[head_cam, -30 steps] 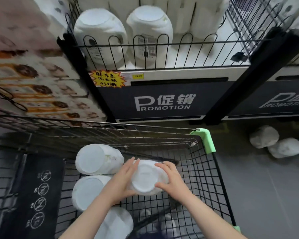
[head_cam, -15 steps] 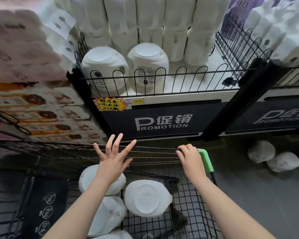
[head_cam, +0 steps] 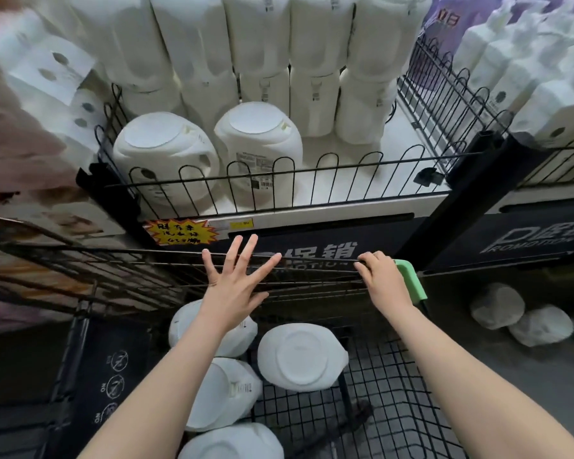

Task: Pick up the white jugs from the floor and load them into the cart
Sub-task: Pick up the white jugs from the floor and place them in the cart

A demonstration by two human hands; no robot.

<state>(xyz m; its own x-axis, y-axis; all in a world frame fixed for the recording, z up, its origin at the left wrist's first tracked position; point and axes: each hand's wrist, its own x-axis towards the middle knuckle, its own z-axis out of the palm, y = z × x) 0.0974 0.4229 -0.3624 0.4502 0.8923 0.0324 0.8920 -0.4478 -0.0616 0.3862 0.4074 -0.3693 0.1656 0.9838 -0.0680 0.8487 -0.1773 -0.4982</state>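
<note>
Several white jugs lie on their sides in the black wire cart; the newest one rests at the cart's middle, bottom facing up. My left hand hovers over the cart's far rim with fingers spread, holding nothing. My right hand grips the far rim beside the green corner guard. Two more white jugs lie on the grey floor to the right of the cart.
A promotion shelf with a low wire fence stands right behind the cart, stacked with white jugs. Paper-goods packs fill the left side. A black shelf post slants down on the right. The floor to the right is grey.
Both hands let go of the jug, which now lies in the cart. The left hand rose with fingers spread and the right hand took hold of the cart's far rim. The view tilted up.
</note>
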